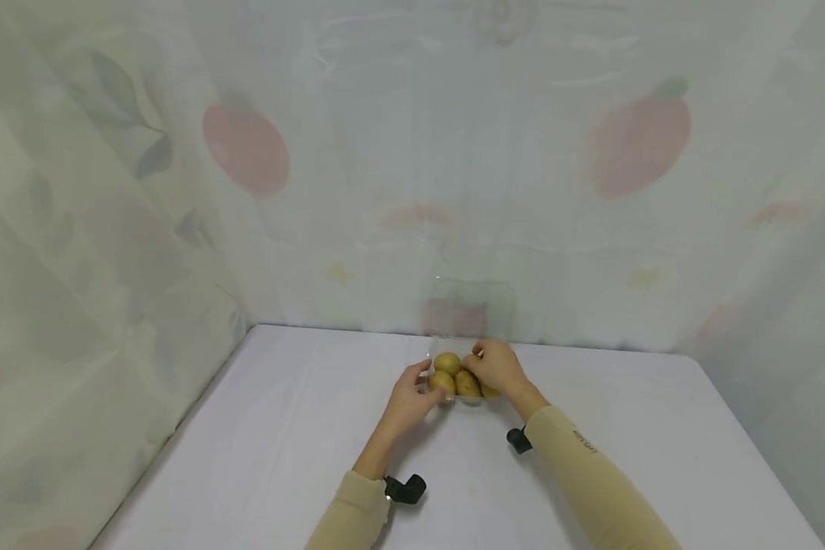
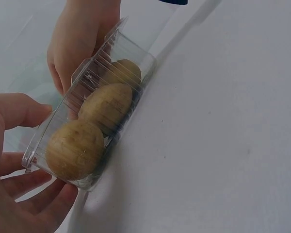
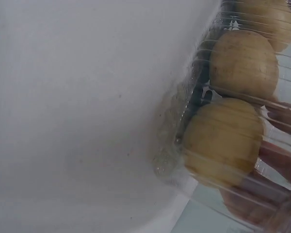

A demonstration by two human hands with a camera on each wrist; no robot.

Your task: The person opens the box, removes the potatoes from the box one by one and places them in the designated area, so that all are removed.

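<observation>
A clear plastic clamshell container (image 1: pixel 454 399) lies on the white table, its lid (image 1: pixel 469 305) standing open behind it. Several yellow potatoes (image 1: pixel 447 363) fill it; in the left wrist view three potatoes (image 2: pixel 106 104) show through the ribbed container wall (image 2: pixel 131 53). My left hand (image 1: pixel 412 393) cups the container's left end, thumb (image 2: pixel 19 110) above the rim and fingers (image 2: pixel 29 182) below. My right hand (image 1: pixel 498 368) reaches in from the right, fingers curled over a potato (image 1: pixel 490 392). In the right wrist view its fingers (image 3: pixel 281 160) show blurred behind the plastic beside the potatoes (image 3: pixel 223 141).
The white table (image 1: pixel 282 458) stretches wide on both sides of the container. A pale curtain with a fruit print (image 1: pixel 247 149) hangs close behind it and along the left. Black wrist cameras (image 1: pixel 406 489) sit on both beige sleeves.
</observation>
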